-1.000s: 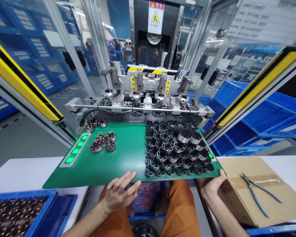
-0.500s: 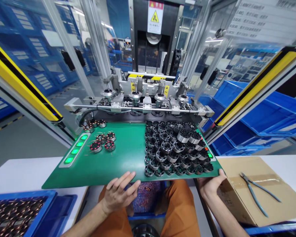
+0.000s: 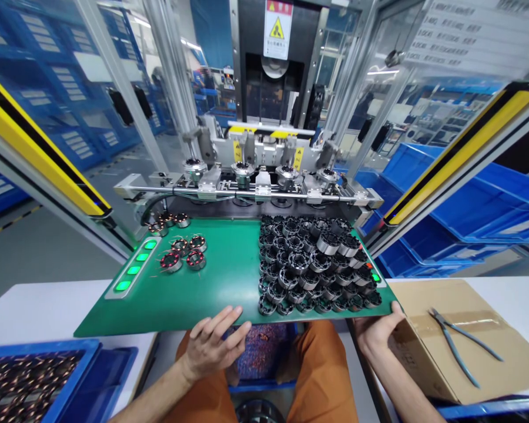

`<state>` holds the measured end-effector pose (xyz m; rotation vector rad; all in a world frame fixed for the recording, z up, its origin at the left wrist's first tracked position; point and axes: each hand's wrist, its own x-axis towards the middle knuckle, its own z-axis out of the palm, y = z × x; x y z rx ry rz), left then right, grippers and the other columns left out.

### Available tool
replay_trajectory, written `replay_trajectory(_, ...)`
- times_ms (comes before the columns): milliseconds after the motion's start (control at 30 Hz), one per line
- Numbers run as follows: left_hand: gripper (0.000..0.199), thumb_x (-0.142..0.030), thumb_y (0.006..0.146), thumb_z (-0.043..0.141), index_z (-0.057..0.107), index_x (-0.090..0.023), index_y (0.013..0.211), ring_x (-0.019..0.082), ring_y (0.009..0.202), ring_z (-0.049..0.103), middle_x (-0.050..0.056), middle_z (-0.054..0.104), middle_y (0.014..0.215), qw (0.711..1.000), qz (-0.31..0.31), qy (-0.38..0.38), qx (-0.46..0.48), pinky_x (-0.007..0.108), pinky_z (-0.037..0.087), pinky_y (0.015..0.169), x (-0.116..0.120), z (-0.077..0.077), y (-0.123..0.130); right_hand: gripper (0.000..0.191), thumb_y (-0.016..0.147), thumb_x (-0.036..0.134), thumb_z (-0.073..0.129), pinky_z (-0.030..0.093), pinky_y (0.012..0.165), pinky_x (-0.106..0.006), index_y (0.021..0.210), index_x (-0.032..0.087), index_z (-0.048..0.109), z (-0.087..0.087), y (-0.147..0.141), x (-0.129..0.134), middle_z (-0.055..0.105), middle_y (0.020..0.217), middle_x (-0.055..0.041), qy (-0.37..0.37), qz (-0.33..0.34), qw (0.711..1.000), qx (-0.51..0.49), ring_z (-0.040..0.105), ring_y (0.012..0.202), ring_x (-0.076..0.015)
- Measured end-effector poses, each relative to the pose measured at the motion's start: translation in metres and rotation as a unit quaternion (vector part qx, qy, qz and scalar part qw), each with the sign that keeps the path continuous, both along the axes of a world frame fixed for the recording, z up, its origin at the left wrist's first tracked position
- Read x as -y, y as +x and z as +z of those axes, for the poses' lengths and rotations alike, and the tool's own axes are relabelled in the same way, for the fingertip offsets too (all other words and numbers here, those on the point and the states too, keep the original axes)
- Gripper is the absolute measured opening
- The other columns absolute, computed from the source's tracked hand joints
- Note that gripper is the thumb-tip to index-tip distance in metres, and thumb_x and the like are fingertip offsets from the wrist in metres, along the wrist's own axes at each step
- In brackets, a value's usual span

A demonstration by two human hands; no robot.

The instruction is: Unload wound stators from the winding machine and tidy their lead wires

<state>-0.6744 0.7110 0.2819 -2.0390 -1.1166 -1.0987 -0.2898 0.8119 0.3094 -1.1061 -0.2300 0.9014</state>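
My left hand (image 3: 218, 343) lies at the front edge of the green tabletop (image 3: 229, 294), fingers stretched out and apart, holding nothing. At the front right corner, my right hand (image 3: 379, 332) grips the tabletop's edge, thumb up at the corner and the other fingers mostly hidden below. Rows of bare stator cores (image 3: 298, 261), some stacked, cover the right half of the top. Several copper-wound stators (image 3: 196, 259) sit on the left half. Behind, the winding machine (image 3: 263, 185) carries a row of stator cores on its fixtures.
Green lit buttons (image 3: 133, 271) line the left side. Cutting pliers (image 3: 452, 338) lie on a cardboard box (image 3: 506, 352) at right. A blue bin (image 3: 88, 358) of wound stators stands at left. Yellow posts (image 3: 462, 153) flank the machine; blue crates (image 3: 480, 194) are stacked behind the right one.
The striped bar and fixtures at the back of the machine have shifted slightly. Both my hands and the parts on the green tabletop stay where they were.
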Motion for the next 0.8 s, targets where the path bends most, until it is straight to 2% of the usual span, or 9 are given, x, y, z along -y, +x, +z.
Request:
replay_trajectory(133,0.021,-0.031,0.101,0.079,0.075,-0.032,0.121,0.018,0.120,0.070,0.001,0.083,0.121,1.000,0.000,-0.001,0.001,0.039,0.040,0.108,0.0007,-0.0015,-0.0009,0.078,0.079,0.076,0.063,0.068,0.094,-0.047,0.133,0.021,0.078,0.0019,-0.0007,0.0006,0.081,0.137,-0.0096,-0.001,0.012,1.000,0.003,0.073,0.128,-0.0332)
replay_trajectory(267,0.022,-0.031,0.100,0.080,0.075,-0.032,0.122,0.019,0.120,0.070,0.002,0.083,0.121,1.000,-0.001,-0.003,0.000,0.040,0.040,0.108,0.0016,-0.0029,-0.0015,0.077,0.078,0.076,0.063,0.068,0.086,-0.042,0.130,0.022,0.079,0.0022,-0.0002,0.0004,0.081,0.136,-0.0095,-0.011,0.003,1.000,0.004,0.073,0.127,-0.0322)
replay_trajectory(467,0.026,-0.029,0.097,0.082,0.075,-0.032,0.122,0.019,0.121,0.070,0.001,0.083,0.122,1.000,-0.003,-0.006,0.003,0.039,0.041,0.111,0.0011,-0.0030,-0.0016,0.076,0.081,0.074,0.062,0.069,0.091,-0.046,0.133,0.022,0.078,0.0015,0.0007,0.0008,0.081,0.136,-0.0089,-0.016,0.003,1.000,-0.013,0.074,0.127,-0.0329)
replay_trajectory(633,0.027,-0.029,0.096,0.082,0.076,-0.033,0.122,0.018,0.122,0.070,0.001,0.082,0.125,1.000,-0.003,-0.003,0.000,0.039,0.039,0.120,0.0005,-0.0043,-0.0014,0.074,0.082,0.072,0.063,0.067,0.098,-0.047,0.135,0.023,0.077,-0.0001,0.0001,0.0005,0.081,0.136,-0.0072,0.001,-0.005,1.000,0.007,0.073,0.128,-0.0313)
replay_trajectory(800,0.030,-0.030,0.093,0.083,0.078,-0.035,0.123,0.018,0.125,0.070,0.000,0.081,0.130,1.000,-0.002,-0.005,0.003,0.037,0.037,0.126,0.0014,-0.0064,-0.0018,0.075,0.078,0.074,0.063,0.067,0.085,-0.043,0.131,0.023,0.077,-0.0042,0.0030,-0.0003,0.081,0.134,-0.0077,-0.021,-0.007,1.000,0.000,0.074,0.121,-0.0313)
